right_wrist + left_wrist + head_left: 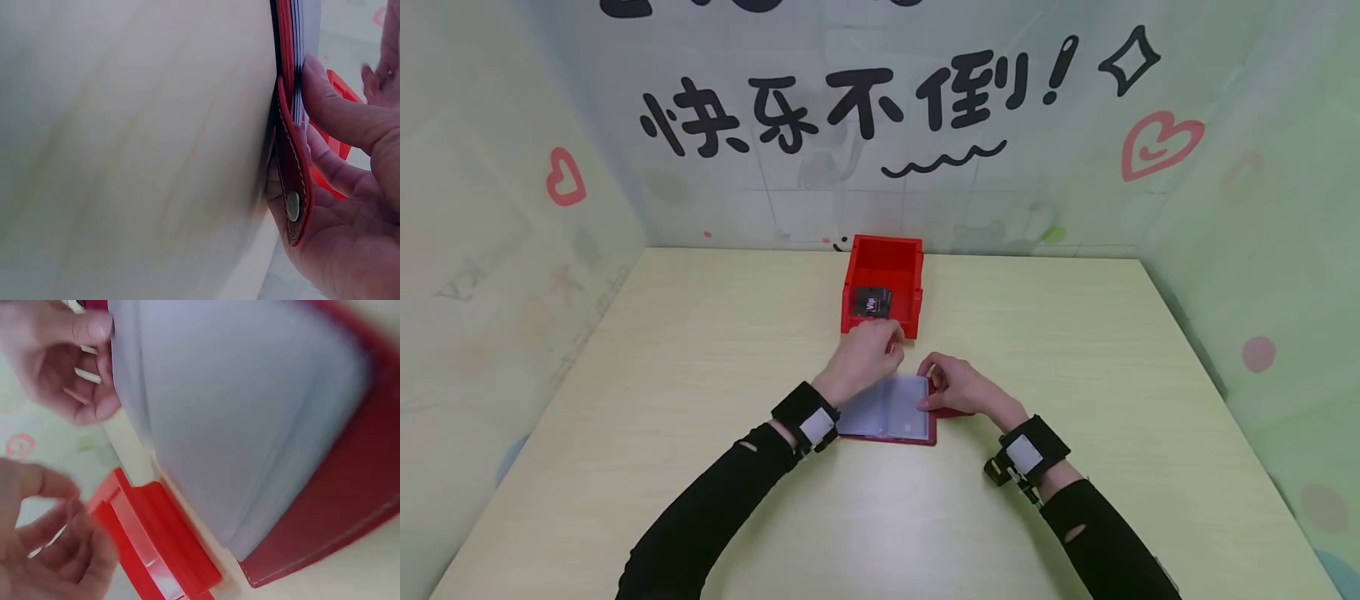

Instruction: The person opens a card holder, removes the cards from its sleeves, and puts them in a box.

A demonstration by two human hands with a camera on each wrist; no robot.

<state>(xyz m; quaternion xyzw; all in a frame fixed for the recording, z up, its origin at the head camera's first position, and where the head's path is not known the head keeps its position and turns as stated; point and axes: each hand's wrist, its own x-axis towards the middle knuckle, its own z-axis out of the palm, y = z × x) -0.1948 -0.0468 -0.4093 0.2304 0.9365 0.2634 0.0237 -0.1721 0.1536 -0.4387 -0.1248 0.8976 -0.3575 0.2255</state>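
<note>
Head view: pale table, red plastic bin at its far middle. Just near of that lies a red card holder, open at its clear sleeves. Right hand grips its right edge; left hand is curled by the bin's near wall, can't tell if it's holding anything. Dark Vip card sits near-left inside the bin. Probably mid card transfer, direction unclear; next move likely needs steady sleeves and a careful pinch.
</note>
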